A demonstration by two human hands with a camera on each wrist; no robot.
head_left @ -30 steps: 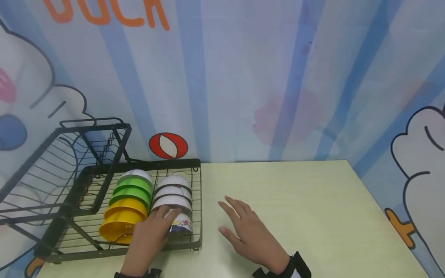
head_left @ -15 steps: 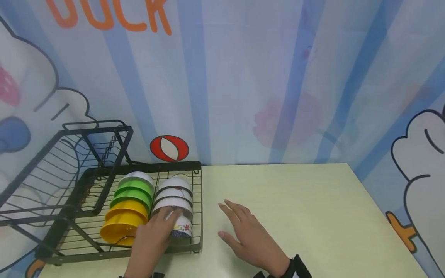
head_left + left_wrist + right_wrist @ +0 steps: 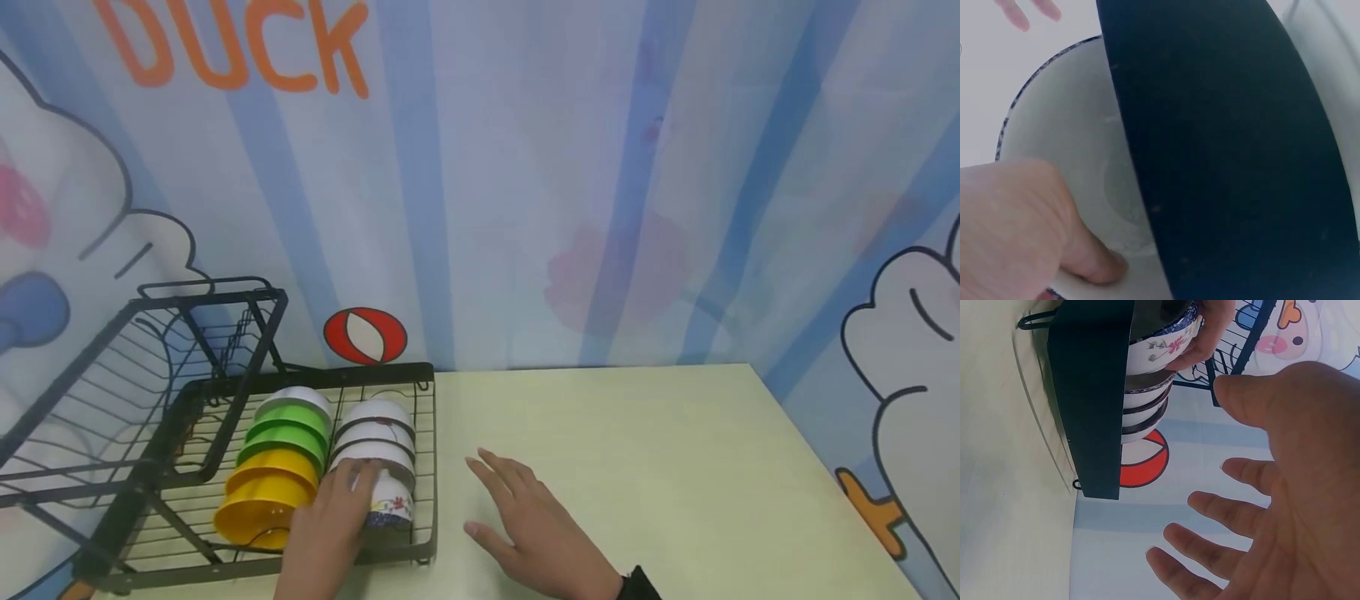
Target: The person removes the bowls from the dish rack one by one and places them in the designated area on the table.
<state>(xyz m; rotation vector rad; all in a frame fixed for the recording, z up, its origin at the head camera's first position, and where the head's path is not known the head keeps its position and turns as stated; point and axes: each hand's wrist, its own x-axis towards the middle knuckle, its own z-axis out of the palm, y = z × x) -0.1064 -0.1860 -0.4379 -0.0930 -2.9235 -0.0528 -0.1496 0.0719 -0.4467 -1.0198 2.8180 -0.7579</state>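
My left hand (image 3: 330,525) grips the rim of the front white bowl (image 3: 392,502), which has a flower print and a dark blue band. In the left wrist view the thumb (image 3: 1094,259) lies against the inside of this bowl (image 3: 1066,119), and the rack's dark edge hides part of it. Behind it more white bowls (image 3: 372,454) stand tilted in a row in the black dish rack (image 3: 375,553). My right hand (image 3: 536,529) hovers right of the rack with its fingers spread, holding nothing.
Left of the white bowls stands a row of yellow bowls (image 3: 262,504), green bowls (image 3: 288,421) and a white one behind. The rack's raised wire tier (image 3: 97,375) is at the far left. A pale table (image 3: 637,450) lies under everything, with a printed curtain (image 3: 510,167) behind.
The head view has tilted up a little, so the scene sits lower. The left hand stays on the front bowl, and the right hand keeps nearly the same place beside the rack.
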